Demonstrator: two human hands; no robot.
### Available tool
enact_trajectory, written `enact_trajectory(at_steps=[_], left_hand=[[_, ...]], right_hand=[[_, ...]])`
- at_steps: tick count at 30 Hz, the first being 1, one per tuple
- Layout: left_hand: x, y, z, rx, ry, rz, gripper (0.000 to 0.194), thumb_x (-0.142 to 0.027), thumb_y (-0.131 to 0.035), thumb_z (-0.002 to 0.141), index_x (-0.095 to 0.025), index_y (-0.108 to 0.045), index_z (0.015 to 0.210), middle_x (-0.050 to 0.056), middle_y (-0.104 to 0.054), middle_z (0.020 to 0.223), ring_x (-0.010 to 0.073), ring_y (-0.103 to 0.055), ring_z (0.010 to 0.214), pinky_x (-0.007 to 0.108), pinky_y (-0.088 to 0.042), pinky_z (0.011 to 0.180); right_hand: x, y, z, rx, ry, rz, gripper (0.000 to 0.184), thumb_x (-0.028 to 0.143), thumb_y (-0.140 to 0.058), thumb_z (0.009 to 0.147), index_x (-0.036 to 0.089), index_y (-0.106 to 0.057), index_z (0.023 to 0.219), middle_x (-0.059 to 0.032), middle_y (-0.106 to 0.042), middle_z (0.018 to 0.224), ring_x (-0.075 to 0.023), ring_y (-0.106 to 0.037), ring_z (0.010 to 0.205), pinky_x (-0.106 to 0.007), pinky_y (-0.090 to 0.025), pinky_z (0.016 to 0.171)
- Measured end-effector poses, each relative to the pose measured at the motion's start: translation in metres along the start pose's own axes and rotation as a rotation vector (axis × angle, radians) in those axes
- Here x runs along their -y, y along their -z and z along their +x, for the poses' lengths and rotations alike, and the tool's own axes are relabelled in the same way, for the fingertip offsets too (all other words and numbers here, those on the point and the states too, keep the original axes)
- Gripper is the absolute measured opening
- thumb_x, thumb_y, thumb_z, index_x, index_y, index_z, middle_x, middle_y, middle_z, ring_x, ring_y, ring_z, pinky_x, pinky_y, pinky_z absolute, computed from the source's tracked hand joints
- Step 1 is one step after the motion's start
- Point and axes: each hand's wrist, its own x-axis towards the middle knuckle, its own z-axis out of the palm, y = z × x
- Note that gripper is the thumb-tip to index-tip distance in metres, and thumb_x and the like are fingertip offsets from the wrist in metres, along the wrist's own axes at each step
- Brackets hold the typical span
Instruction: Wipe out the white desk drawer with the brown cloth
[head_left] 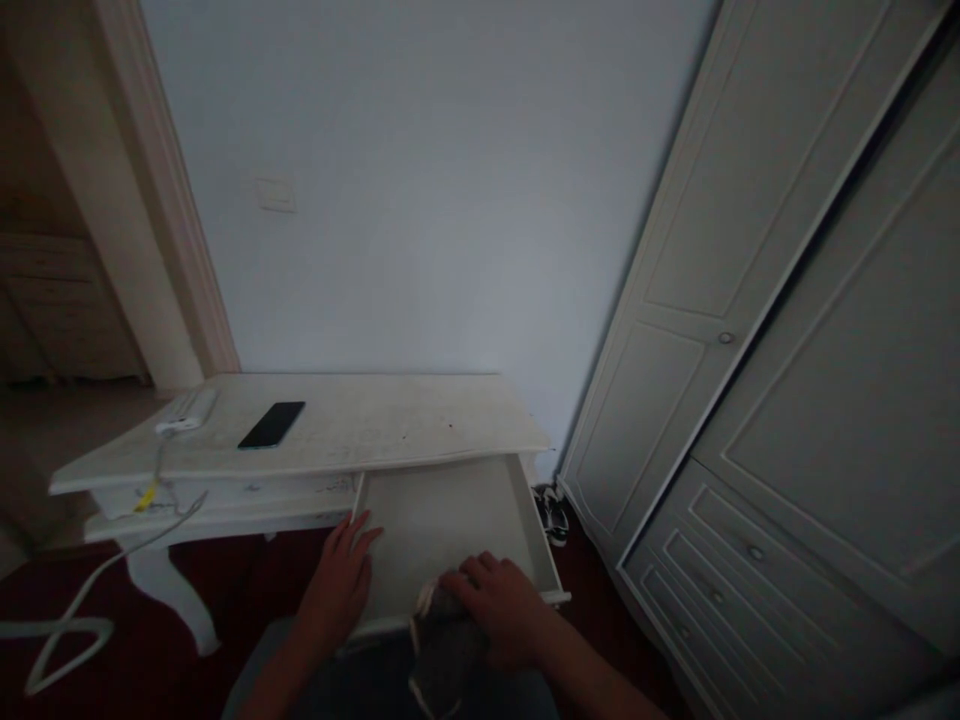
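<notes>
A white drawer (pixel 442 505) is pulled out of the low white table (pixel 420 410) toward me. My left hand (pixel 346 565) rests over its left side wall, fingers spread and tips reaching just inside. Closed around a dark grey cloth (pixel 448 655) with pale edges, my right hand (pixel 491 600) is above the drawer's front edge, right of the middle. The cloth hangs down over the front, toward my lap. What kind of cloth it is I cannot make out in the dim light.
On the tabletop lie a dark phone (pixel 271 425) and a white power strip (pixel 187 410), its white cable (pixel 82 590) looping down at the left. A grey wardrobe (pixel 675 330) stands close on the right. Black-and-white shoes (pixel 553 515) sit on the floor between.
</notes>
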Motion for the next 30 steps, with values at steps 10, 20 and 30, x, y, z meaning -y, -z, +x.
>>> enact_trajectory(at_steps=[10, 20, 30], left_hand=[[0.010, 0.001, -0.003, 0.095, 0.017, -0.029, 0.052, -0.015, -0.035, 0.100, -0.019, -0.069, 0.140, 0.012, -0.058, 0.161, 0.0282, -0.054, 0.145, 0.054, -0.048, 0.123], [0.013, -0.003, -0.005, 0.002, 0.114, -0.227, 0.046, -0.029, -0.041, 0.102, -0.023, -0.072, 0.135, 0.009, -0.061, 0.160, 0.0297, -0.058, 0.143, 0.059, -0.047, 0.123], [0.042, -0.023, -0.005, -0.020, 0.179, -0.519, 0.055, -0.055, -0.039, 0.103, -0.025, -0.076, 0.130, 0.011, -0.065, 0.156, 0.0310, -0.059, 0.144, 0.060, -0.039, 0.127]], right_hand=[[0.047, -0.020, 0.057, -0.149, 0.091, -0.004, 0.065, 0.037, -0.078, 0.084, 0.031, -0.051, 0.143, -0.0091, -0.067, 0.126, -0.0342, -0.062, 0.109, -0.040, -0.053, 0.077], [-0.039, 0.002, -0.022, -0.012, -0.075, 0.146, 0.057, 0.034, -0.078, 0.084, 0.028, -0.059, 0.137, -0.0082, -0.068, 0.124, -0.0300, -0.064, 0.114, -0.035, -0.047, 0.088], [0.016, -0.006, 0.027, -0.111, -0.009, 0.179, 0.056, 0.041, -0.080, 0.082, 0.028, -0.059, 0.132, -0.0077, -0.069, 0.119, -0.0305, -0.065, 0.109, -0.037, -0.050, 0.086]])
